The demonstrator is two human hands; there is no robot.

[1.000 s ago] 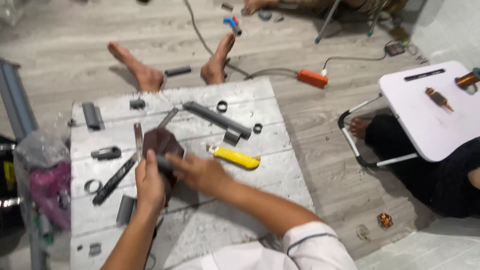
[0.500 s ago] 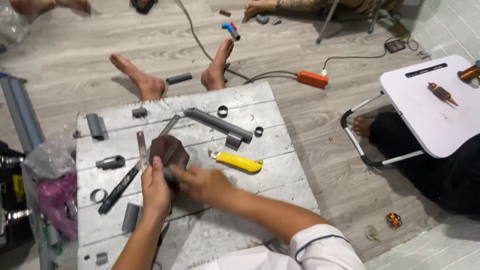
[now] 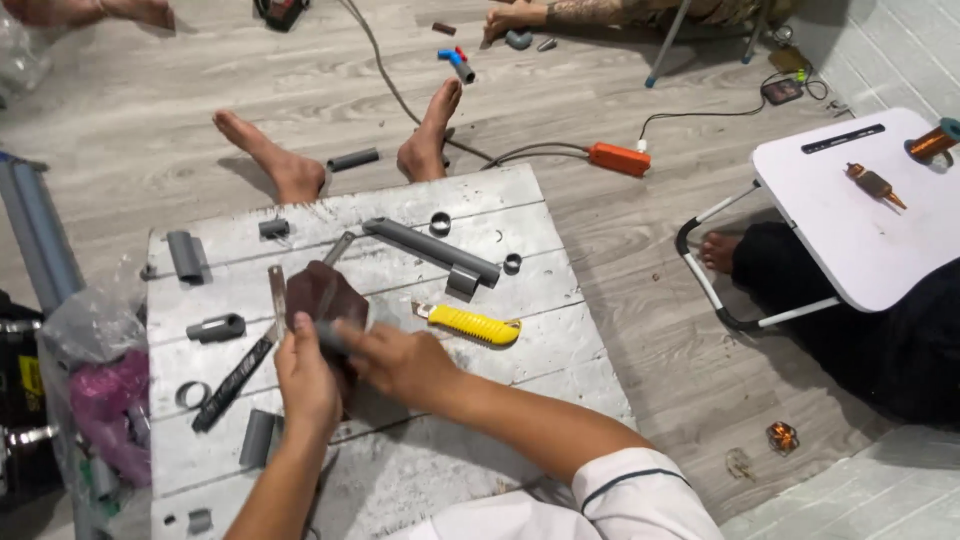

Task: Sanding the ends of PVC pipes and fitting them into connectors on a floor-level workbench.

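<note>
My left hand [image 3: 303, 380] and my right hand [image 3: 397, 360] meet over a grey-white board [image 3: 520, 330], both gripping a short dark grey pipe piece [image 3: 330, 337]. The piece rests against a dark brown sheet of sandpaper [image 3: 318, 290] lying on the board. A yellow utility knife [image 3: 470, 323] lies just right of my right hand. A long grey pipe [image 3: 430, 248] lies beyond it. A black file [image 3: 232, 382] and a metal ruler [image 3: 276, 292] lie left of my left hand.
Grey pipe offcuts [image 3: 185, 255] and rings [image 3: 192, 394] are scattered on the board. My bare feet [image 3: 270, 155] rest beyond it. A plastic bag [image 3: 95, 380] sits at left. An orange power strip [image 3: 618, 158] lies on the floor. Another person sits by a white folding table [image 3: 860, 220] at right.
My hands stay together on the pipe piece over the sandpaper, shifting slightly. The view has drifted a little.
</note>
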